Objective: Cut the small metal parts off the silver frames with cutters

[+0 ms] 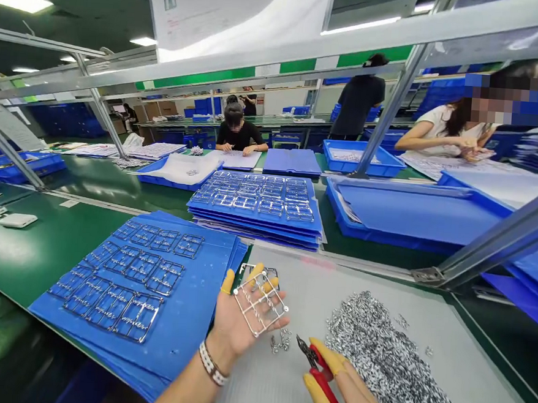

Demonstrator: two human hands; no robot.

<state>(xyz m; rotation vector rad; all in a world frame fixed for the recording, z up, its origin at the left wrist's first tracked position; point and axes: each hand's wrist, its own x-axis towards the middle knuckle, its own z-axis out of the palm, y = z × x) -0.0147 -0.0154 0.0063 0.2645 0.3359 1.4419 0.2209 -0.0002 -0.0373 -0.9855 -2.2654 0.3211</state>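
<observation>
Palm up, my left hand (232, 322) holds a small shiny metal frame (260, 304) with thin crossbars, which lies across the fingers. Yellow covers sit on several of its fingertips. My right hand (352, 394) is wrapped round the red handles of side cutters (316, 367), whose jaws point up and left, apart from the frame. Another frame (271, 272) shows just behind my left fingers. A few small metal bits (281, 340) lie on the pale mat (256, 385) between my hands. To the right of the cutters a large heap of small silvery parts (387, 357) is spread out.
Rows of metal frames (116, 313) lie on stacked blue sheets (187, 318) at left. Behind stands another sheet stack (258, 228) with frames, beside a blue tray (406, 214). A slanting metal post (501, 242) rises at right. Several people work across the benches.
</observation>
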